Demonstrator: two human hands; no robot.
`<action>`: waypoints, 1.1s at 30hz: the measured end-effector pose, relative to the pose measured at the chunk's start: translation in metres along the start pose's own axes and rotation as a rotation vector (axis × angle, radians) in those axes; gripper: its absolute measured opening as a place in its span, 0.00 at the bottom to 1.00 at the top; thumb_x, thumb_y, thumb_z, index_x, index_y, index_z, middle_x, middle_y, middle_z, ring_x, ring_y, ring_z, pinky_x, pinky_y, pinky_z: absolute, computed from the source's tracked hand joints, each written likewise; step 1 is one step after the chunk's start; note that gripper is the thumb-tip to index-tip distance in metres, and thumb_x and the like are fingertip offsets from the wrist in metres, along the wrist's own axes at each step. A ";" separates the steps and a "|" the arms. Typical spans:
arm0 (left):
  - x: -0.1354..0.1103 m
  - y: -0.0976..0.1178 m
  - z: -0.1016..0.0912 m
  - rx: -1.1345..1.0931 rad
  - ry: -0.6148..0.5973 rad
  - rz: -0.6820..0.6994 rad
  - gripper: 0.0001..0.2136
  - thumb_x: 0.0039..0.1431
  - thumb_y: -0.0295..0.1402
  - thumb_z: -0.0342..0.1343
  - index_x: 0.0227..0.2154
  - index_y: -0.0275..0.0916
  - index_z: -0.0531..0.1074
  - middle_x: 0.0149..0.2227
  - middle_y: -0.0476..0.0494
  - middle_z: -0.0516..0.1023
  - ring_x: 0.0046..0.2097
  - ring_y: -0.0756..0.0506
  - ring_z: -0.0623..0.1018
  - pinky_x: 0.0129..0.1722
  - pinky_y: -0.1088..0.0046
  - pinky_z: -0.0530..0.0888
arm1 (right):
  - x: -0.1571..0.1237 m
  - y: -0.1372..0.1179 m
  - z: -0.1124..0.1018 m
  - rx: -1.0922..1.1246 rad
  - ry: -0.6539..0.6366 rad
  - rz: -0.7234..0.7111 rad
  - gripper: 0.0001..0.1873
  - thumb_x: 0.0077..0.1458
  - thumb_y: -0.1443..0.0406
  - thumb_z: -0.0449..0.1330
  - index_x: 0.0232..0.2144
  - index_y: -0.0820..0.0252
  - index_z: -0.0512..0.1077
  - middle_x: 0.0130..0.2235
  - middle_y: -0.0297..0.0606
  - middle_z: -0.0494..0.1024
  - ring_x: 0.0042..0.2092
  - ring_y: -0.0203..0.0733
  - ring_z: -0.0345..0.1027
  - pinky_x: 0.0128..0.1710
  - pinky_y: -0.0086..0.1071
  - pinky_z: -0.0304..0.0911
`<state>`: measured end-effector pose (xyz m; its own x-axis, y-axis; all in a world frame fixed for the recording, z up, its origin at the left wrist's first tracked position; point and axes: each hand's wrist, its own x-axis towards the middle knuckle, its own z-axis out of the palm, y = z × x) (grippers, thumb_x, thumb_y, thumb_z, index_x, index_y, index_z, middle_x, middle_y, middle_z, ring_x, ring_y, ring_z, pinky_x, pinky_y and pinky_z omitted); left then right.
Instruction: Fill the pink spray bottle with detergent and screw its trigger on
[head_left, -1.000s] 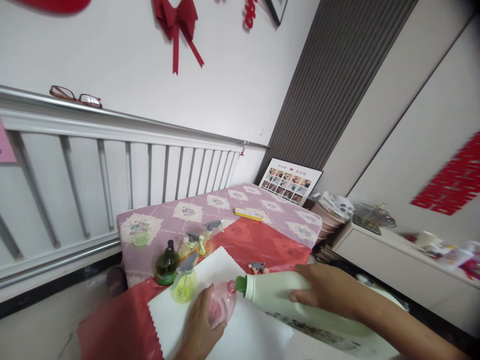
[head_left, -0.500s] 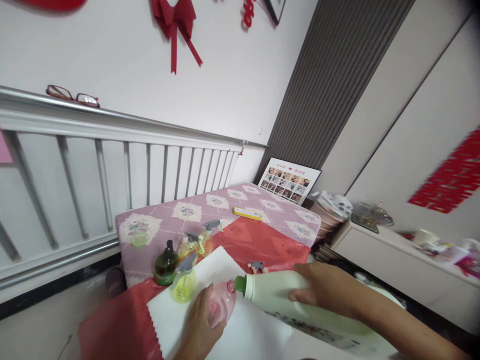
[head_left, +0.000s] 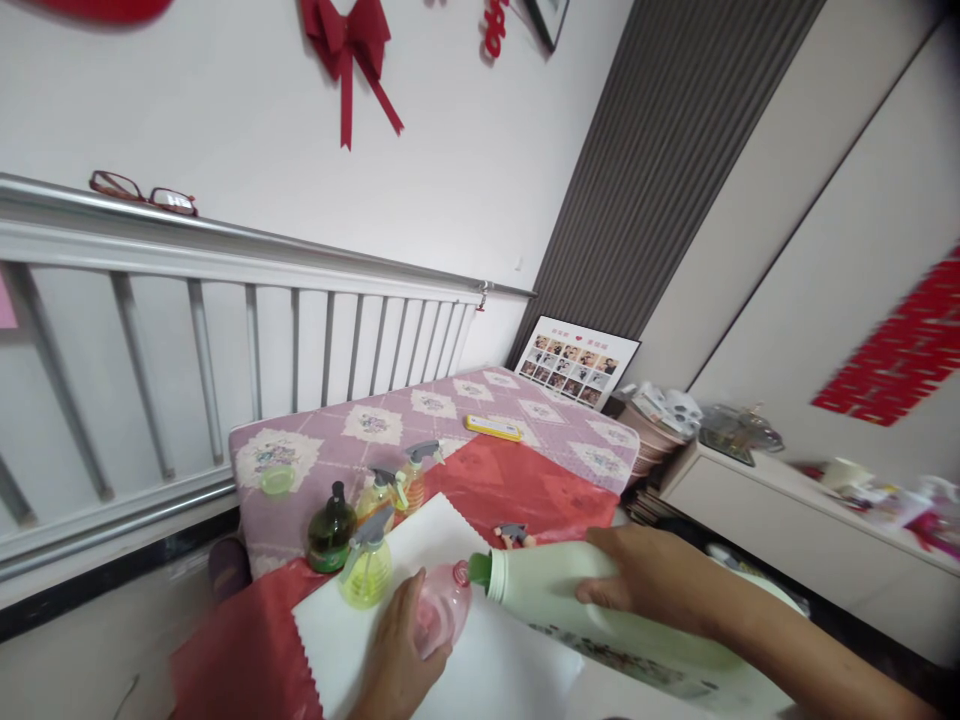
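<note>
My right hand [head_left: 649,585] grips a big white detergent jug [head_left: 600,630], tipped on its side so that its green spout [head_left: 480,570] meets the mouth of a small pink bottle [head_left: 442,608]. My left hand [head_left: 397,655] is wrapped round that pink bottle and holds it over a white sheet [head_left: 480,670] with zigzag edges. A yellow-green spray bottle [head_left: 366,565] stands just left of the pink one.
A dark green bottle [head_left: 330,530], two more spray bottles [head_left: 394,488] and a green cap [head_left: 277,482] stand on the patterned tablecloth [head_left: 450,410]. A yellow box [head_left: 493,428] lies further back. A white railing [head_left: 225,340] runs on the left; a cluttered low cabinet [head_left: 787,520] is on the right.
</note>
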<state>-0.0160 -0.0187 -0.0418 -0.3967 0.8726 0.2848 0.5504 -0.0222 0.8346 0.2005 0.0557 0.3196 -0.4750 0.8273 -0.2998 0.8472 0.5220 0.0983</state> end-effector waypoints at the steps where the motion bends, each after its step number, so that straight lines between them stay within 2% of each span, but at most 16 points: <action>1: 0.000 -0.001 0.001 -0.001 0.006 0.001 0.37 0.47 0.32 0.59 0.65 0.38 0.62 0.64 0.32 0.74 0.65 0.33 0.75 0.67 0.53 0.73 | 0.000 -0.001 -0.001 0.002 -0.003 0.002 0.23 0.55 0.52 0.61 0.44 0.63 0.79 0.49 0.60 0.84 0.49 0.70 0.79 0.46 0.51 0.69; 8: 0.000 -0.009 0.005 -0.033 0.027 0.011 0.37 0.48 0.32 0.57 0.65 0.41 0.61 0.64 0.33 0.74 0.64 0.31 0.75 0.65 0.50 0.74 | -0.002 -0.001 -0.001 0.030 0.003 -0.003 0.23 0.54 0.52 0.62 0.44 0.62 0.78 0.49 0.59 0.84 0.49 0.68 0.79 0.46 0.49 0.69; 11: 0.000 -0.011 0.007 -0.036 0.045 0.011 0.39 0.45 0.31 0.57 0.64 0.42 0.61 0.63 0.32 0.75 0.64 0.30 0.75 0.65 0.49 0.74 | -0.002 0.000 0.000 0.025 0.011 -0.004 0.23 0.53 0.52 0.62 0.44 0.63 0.79 0.49 0.60 0.84 0.48 0.69 0.79 0.45 0.48 0.68; 16: 0.000 -0.012 0.008 -0.038 0.037 -0.003 0.39 0.45 0.32 0.57 0.65 0.46 0.62 0.63 0.35 0.75 0.64 0.32 0.75 0.65 0.52 0.74 | -0.002 0.001 0.000 0.017 0.012 -0.001 0.23 0.54 0.52 0.63 0.43 0.63 0.79 0.48 0.60 0.84 0.48 0.67 0.79 0.43 0.46 0.67; 23: -0.001 -0.013 0.008 -0.005 0.052 -0.006 0.38 0.46 0.31 0.57 0.65 0.43 0.63 0.64 0.34 0.75 0.64 0.32 0.75 0.66 0.54 0.73 | 0.000 0.003 0.002 0.028 0.020 -0.005 0.23 0.53 0.51 0.63 0.43 0.62 0.79 0.49 0.58 0.85 0.47 0.66 0.79 0.43 0.45 0.67; 26: -0.001 -0.019 0.010 0.013 0.037 0.018 0.38 0.47 0.31 0.58 0.65 0.40 0.62 0.64 0.33 0.74 0.65 0.33 0.75 0.66 0.54 0.73 | 0.000 0.003 0.003 0.027 0.030 -0.016 0.23 0.53 0.52 0.63 0.43 0.62 0.79 0.48 0.58 0.85 0.48 0.67 0.79 0.44 0.46 0.68; 29: 0.000 -0.028 0.014 0.018 0.008 0.043 0.38 0.47 0.32 0.60 0.65 0.42 0.64 0.65 0.34 0.74 0.64 0.32 0.75 0.65 0.53 0.75 | -0.001 0.002 0.001 0.025 0.017 -0.005 0.24 0.53 0.52 0.63 0.45 0.64 0.79 0.49 0.60 0.84 0.49 0.69 0.79 0.46 0.49 0.68; 33: 0.000 -0.036 0.024 0.005 0.106 0.048 0.41 0.43 0.31 0.62 0.65 0.46 0.64 0.64 0.35 0.76 0.64 0.30 0.76 0.64 0.54 0.76 | -0.002 0.001 -0.001 0.006 0.013 0.016 0.25 0.52 0.52 0.64 0.46 0.63 0.80 0.50 0.59 0.84 0.50 0.70 0.78 0.47 0.50 0.69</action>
<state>-0.0182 -0.0064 -0.0835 -0.4451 0.8140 0.3733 0.5742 -0.0605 0.8165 0.2017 0.0547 0.3216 -0.4647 0.8380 -0.2861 0.8560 0.5078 0.0969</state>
